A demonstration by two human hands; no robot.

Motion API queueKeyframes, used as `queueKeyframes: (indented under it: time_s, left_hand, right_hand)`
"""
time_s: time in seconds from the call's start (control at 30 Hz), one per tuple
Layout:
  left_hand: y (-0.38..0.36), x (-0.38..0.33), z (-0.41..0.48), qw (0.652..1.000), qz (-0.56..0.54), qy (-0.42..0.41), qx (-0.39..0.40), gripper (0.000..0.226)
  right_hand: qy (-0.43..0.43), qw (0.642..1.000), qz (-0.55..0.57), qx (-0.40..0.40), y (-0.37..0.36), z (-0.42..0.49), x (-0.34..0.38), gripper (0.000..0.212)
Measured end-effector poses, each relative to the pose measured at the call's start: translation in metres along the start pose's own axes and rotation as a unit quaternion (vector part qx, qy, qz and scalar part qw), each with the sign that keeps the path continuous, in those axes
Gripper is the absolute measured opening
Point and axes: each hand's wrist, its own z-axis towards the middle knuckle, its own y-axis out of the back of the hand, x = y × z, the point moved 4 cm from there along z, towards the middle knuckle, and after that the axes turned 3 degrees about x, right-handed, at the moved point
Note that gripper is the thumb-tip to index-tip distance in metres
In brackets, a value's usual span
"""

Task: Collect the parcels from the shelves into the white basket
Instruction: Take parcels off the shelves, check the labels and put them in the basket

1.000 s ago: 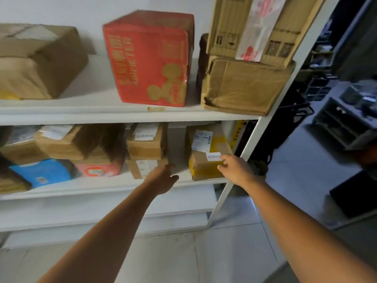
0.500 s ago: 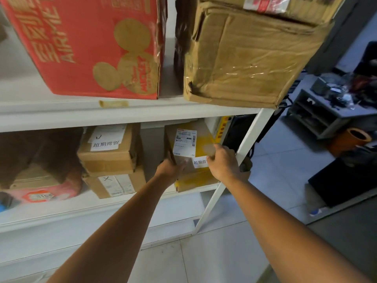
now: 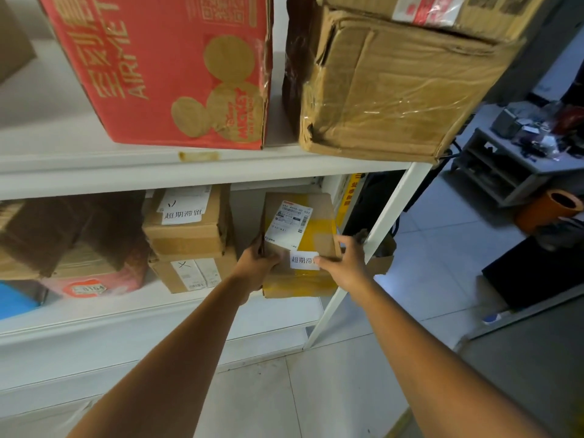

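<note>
Brown cardboard parcel banded with yellow tape (image 3: 319,227): stands at the right end of the lower white shelf board (image 3: 94,320), front face toward the camera, lower edge at the board's lip. It carries two labels, one printed waybill above and one small white slip with characters below; the slip's right end is covered by a thumb. Two hands are on the parcel. The left hand (image 3: 256,267) grips its left edge, fingers curled round the side with their tips hidden behind the card. The right hand (image 3: 347,263) clasps its right edge, thumb pressed on the front face and fingers wrapped round the corner. Just left of the parcel is a stack of two plain cardboard boxes (image 3: 189,245), each labelled. Further left are a pinkish-red parcel (image 3: 94,284), a blue one (image 3: 15,298) cut off by the frame, and dark brown cartons (image 3: 63,229), blurred, count unclear. Just right of the parcel is the white shelf post (image 3: 388,222). Above the parcel, on the upper board, are one red printed carton (image 3: 177,67) and one crumpled brown carton (image 3: 395,90), with a second box on top of it, mostly out of frame. Well to the right of the parcel are a grey rack (image 3: 505,175) and an orange cylinder (image 3: 550,210).
</note>
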Motion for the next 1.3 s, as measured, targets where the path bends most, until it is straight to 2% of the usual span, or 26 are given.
queueKeyframes:
  time_s: [0.07,0.1,0.17,0.43,0.57,0.83,0.93,1.2,1.3]
  left_hand:
    - [0.0,0.006,-0.012,1.0,-0.016,0.005,-0.004,0.061]
    - [0.0,0.009,-0.018,1.0,-0.025,0.006,-0.008,0.062]
    - [-0.001,0.012,-0.029,0.999,-0.035,0.007,-0.006,0.062]
    - [-0.013,0.028,-0.095,0.996,-0.085,0.012,-0.004,0.06]
    - [-0.025,0.041,-0.149,0.995,-0.097,0.006,-0.023,0.063]
    - [-0.027,0.08,-0.281,0.981,-0.139,-0.007,-0.136,0.067]
    - [-0.006,0.091,-0.327,0.972,-0.145,-0.018,-0.182,0.068]
    - [0.086,0.121,-0.447,0.918,-0.187,-0.054,-0.345,0.073]
    - [0.112,0.128,-0.497,0.882,-0.191,-0.078,-0.424,0.07]
  right_hand:
    - [-0.023,0.995,0.1,0.014,-0.007,-0.012,-0.012,0.06]
    - [-0.028,0.993,0.115,0.019,-0.009,-0.016,-0.016,0.064]
    - [-0.025,0.993,0.114,0.031,-0.013,-0.024,-0.019,0.069]
    - [0.021,0.985,0.164,0.057,-0.014,-0.083,-0.031,0.062]
    - [0.028,0.988,0.129,0.08,-0.009,-0.125,-0.038,0.061]
    - [0.116,0.978,0.092,0.149,-0.02,-0.23,-0.032,0.058]
    - [0.151,0.964,0.083,0.203,-0.044,-0.259,-0.014,0.056]
    - [0.239,0.905,0.041,0.349,-0.159,-0.324,0.067,0.057]
    - [0.265,0.868,0.033,0.42,-0.207,-0.354,0.098,0.058]
